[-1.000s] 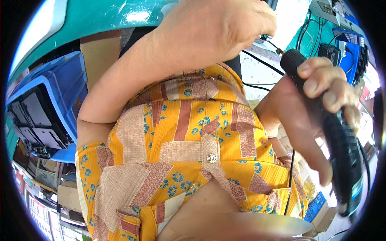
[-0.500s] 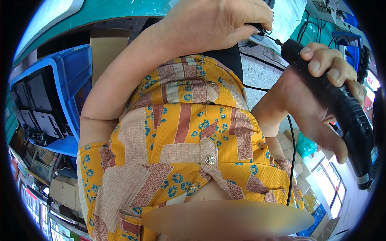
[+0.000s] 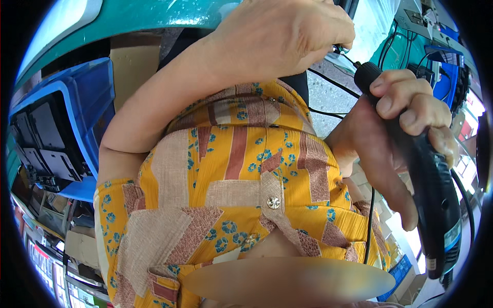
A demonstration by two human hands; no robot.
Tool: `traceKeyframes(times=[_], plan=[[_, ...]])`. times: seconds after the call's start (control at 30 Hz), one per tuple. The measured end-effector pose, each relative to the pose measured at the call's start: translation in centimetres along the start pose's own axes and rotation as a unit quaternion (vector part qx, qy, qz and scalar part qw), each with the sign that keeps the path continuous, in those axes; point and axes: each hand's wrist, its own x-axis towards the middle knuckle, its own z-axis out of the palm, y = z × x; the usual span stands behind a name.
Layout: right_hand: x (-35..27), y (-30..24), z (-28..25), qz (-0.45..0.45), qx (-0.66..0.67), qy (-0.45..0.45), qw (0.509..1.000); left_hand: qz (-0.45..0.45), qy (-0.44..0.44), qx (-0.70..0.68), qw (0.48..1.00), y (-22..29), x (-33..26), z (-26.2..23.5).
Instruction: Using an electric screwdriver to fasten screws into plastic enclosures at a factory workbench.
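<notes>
My right hand (image 3: 377, 138) grips a black corded electric screwdriver (image 3: 429, 179), its fingers wrapped over the barrel and the thumb lower down along it. The thin bit (image 3: 350, 60) points up and left toward my left hand (image 3: 287, 38). That hand is closed near the top edge, its fingertips pinched on a small dark part (image 3: 338, 49), of which only a bit shows beside the fingers. Whether the bit touches the part I cannot tell. The fingers' far side is hidden behind the back of the hand.
A blue crate (image 3: 77, 92) at the left holds several flat black panels (image 3: 49, 120). A teal work surface (image 3: 149, 20) runs along the top. Black cables (image 3: 334, 82) cross below the hands, and a clear plastic sheet (image 3: 377, 25) lies at the upper right.
The screwdriver has tilted more upright, its rear end swinging down and left with my right hand. My left hand has shifted slightly right and down, still pinching the small part.
</notes>
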Motion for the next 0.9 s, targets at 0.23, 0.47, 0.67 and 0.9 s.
traceKeyframes(times=[0.23, 0.47, 0.67, 0.9], plan=[[0.6, 0.4, -0.2, 0.015, 0.081, -0.014, 0.997, -0.010, -0.036, 0.027, 0.999, 0.0, -0.1, -0.9], [0.0, 1.8, -4.3, 0.022, 0.143, 0.044, 0.988, 0.020, -0.096, 0.136, 0.986, 0.1, 0.3, -4.9], [-0.8, 4.9, -5.3, -0.005, 0.206, 0.041, 0.978, 0.008, -0.155, 0.250, 0.956, -0.6, 0.5, -7.6], [-1.4, 5.8, -5.0, 0.003, 0.185, 0.067, 0.980, -0.076, -0.210, 0.289, 0.931, 1.1, 1.6, -7.2]])
